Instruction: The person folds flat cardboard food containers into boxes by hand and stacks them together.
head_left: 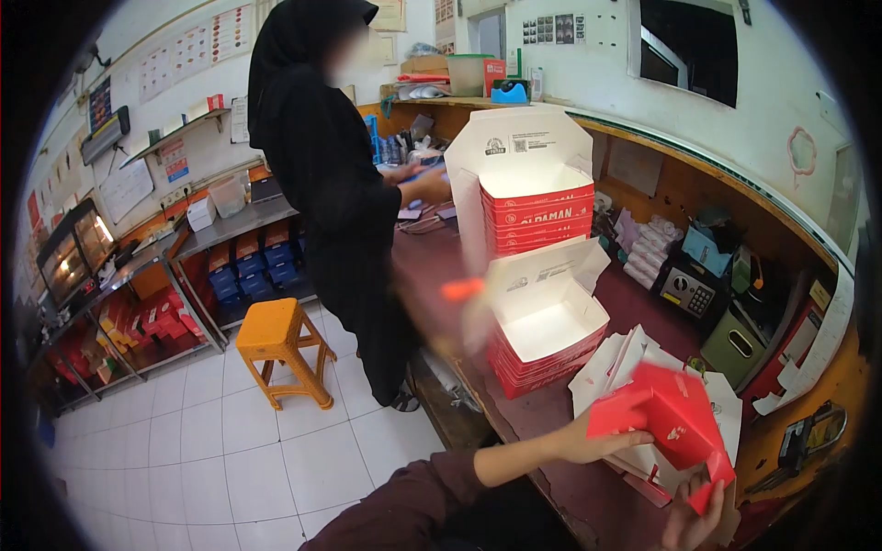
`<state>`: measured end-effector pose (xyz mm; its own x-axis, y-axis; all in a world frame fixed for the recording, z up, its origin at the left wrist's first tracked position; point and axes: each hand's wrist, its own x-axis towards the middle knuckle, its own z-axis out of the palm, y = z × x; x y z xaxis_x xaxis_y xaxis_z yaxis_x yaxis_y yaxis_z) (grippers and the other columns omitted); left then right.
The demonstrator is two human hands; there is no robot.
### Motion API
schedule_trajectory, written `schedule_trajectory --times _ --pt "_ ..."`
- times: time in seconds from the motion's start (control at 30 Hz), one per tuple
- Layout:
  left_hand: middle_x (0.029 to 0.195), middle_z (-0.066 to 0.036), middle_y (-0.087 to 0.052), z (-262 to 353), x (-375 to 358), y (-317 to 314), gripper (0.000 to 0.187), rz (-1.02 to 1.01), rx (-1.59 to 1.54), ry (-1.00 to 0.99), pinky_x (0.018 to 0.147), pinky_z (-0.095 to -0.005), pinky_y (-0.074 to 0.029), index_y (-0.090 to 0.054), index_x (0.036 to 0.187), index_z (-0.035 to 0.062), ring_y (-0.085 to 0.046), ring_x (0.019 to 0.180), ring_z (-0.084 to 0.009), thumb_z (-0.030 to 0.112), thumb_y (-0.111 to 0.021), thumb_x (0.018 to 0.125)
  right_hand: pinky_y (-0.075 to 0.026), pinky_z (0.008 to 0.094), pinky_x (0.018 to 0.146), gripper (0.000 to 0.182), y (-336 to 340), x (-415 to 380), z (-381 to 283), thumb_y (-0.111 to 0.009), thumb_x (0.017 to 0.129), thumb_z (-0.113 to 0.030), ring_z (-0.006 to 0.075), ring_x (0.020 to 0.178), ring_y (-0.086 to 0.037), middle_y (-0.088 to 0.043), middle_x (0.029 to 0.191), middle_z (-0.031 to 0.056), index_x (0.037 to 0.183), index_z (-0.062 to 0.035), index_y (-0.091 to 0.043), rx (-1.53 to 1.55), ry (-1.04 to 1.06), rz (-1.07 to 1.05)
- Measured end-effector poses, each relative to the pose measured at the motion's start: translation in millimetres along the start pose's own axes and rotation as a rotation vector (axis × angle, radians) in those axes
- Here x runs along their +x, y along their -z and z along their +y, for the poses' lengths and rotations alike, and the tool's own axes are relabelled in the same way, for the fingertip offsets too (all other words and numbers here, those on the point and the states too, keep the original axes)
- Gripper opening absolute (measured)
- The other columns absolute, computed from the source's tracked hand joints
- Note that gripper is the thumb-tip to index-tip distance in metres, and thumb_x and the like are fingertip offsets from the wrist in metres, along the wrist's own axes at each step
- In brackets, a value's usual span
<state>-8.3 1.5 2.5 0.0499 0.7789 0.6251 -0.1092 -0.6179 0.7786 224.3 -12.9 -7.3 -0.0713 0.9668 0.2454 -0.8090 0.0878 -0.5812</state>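
A maroon table is running through the centre and right of the frame, carrying a tall stack of red boxes, a shorter stack below it, pale cardboard pieces at lower right and a dark safe. At lower left, a white tiled floor is bearing an orange stool. At upper centre, a wooden ledge is holding a green tub.

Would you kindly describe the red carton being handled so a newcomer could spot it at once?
On the dark red counter, go past the taller stack and the shorter stack of open boxes to the near end. There, over white carton blanks, the left hand and right hand hold the red carton. Unlike the stacked boxes, it is hand-held and looks partly folded, red outside showing.
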Motion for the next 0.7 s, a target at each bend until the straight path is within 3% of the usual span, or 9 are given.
schedule_trajectory --times 0.1,0.17,0.23,0.3,0.43,0.5,0.53,0.63,0.7 --pt "0.109 -0.008 -0.051 2 -2 9 0.055 -0.059 -0.029 0.132 0.076 -0.0299 -0.045 -0.044 0.12 0.0016 -0.05 0.095 -0.017 0.022 -0.069 0.075 -0.032 0.0225 0.056 0.031 -5 -8 -6 -0.056 0.082 -0.019 0.0103 0.069 -0.043 -0.049 0.085 0.0041 0.106 -0.0013 -0.045 0.23 -0.243 -0.177" --pt "0.105 -0.009 -0.053 6 -4 0 0.05 -0.051 0.401 -0.142 0.073 -0.0283 -0.046 -0.047 0.116 0.001 -0.053 0.088 -0.0172 0.021 -0.068 0.076 -0.037 0.0234 0.061 0.036 -15 -13 8 -0.055 0.083 -0.021 0.0116 0.074 -0.047 -0.051 0.092 0.0066 0.109 0.0008 -0.044 -0.401 0.08 -0.076" --pt "0.099 -0.011 -0.056 15 -6 -19 0.044 0.152 0.633 -0.472 0.069 -0.0259 -0.047 -0.051 0.113 0.0005 -0.057 0.079 -0.0172 0.02 -0.067 0.077 -0.038 0.032 0.09 0.041 -38 -5 48 -0.05 0.087 -0.025 0.0204 0.105 -0.048 -0.049 0.116 0.0133 0.121 -0.0018 -0.042 -0.502 0.31 0.062" --pt "0.095 -0.012 -0.059 15 -23 -40 0.036 0.007 -0.327 0.269 0.067 -0.025 -0.048 -0.054 0.11 0.0 -0.059 0.075 -0.0155 0.018 -0.064 0.079 -0.042 0.0299 0.084 0.041 -53 -11 77 -0.051 0.087 -0.026 0.0185 0.096 -0.05 -0.05 0.11 0.0115 0.12 -0.003 -0.042 -0.229 0.51 0.275" --pt "0.09 -0.008 -0.061 -21 -25 -31 0.033 -0.195 0.547 -0.416 0.064 -0.0246 -0.049 -0.05 0.112 0.0004 -0.058 0.072 -0.0124 0.013 -0.06 0.083 -0.045 0.0293 0.078 0.039 -52 -9 78 -0.052 0.087 -0.026 0.016 0.086 -0.053 -0.053 0.095 0.0077 0.118 -0.005 -0.044 0.131 0.141 0.305" --pt "0.088 -0.005 -0.06 3 -17 -23 0.033 -0.075 0.093 0.075 0.06 -0.0246 -0.048 -0.047 0.114 0.002 -0.056 0.07 -0.0094 0.01 -0.057 0.084 -0.047 0.03 0.071 0.039 -33 -2 59 -0.051 0.087 -0.032 0.0148 0.075 -0.053 -0.052 0.078 0.0035 0.116 -0.0056 -0.045 0.109 0.077 -0.101" --pt "0.088 -0.006 -0.06 29 -8 -15 0.038 -0.116 -0.021 0.299 0.063 -0.0243 -0.049 -0.043 0.118 0.0026 -0.058 0.074 -0.0112 0.009 -0.057 0.084 -0.049 0.0314 0.064 0.041 -39 -4 59 -0.048 0.088 -0.037 0.0139 0.074 -0.055 -0.056 0.076 0.0043 0.112 -0.0043 -0.047 -0.023 0.055 0.177" --pt "0.098 -0.009 -0.057 16 -14 -29 0.043 0.019 0.083 0.018 0.069 -0.0273 -0.049 -0.04 0.121 0.0017 -0.057 0.088 -0.0163 0.01 -0.058 0.082 -0.05 0.0292 0.063 0.027 -106 -6 84 -0.05 0.088 -0.025 0.0169 0.069 -0.059 -0.061 0.093 0.0058 0.108 -0.0068 -0.053 0.07 0.334 0.431" --pt "0.1 -0.01 -0.059 11 -15 -38 0.037 0.102 -0.18 0.093 0.072 -0.0279 -0.049 -0.046 0.117 0.0016 -0.057 0.092 -0.0164 0.008 -0.057 0.082 -0.047 0.0294 0.073 0.024 -89 -7 79 -0.053 0.086 -0.016 0.0151 0.086 -0.056 -0.059 0.103 0.005 0.109 -0.0083 -0.053 0.064 0.151 0.103"
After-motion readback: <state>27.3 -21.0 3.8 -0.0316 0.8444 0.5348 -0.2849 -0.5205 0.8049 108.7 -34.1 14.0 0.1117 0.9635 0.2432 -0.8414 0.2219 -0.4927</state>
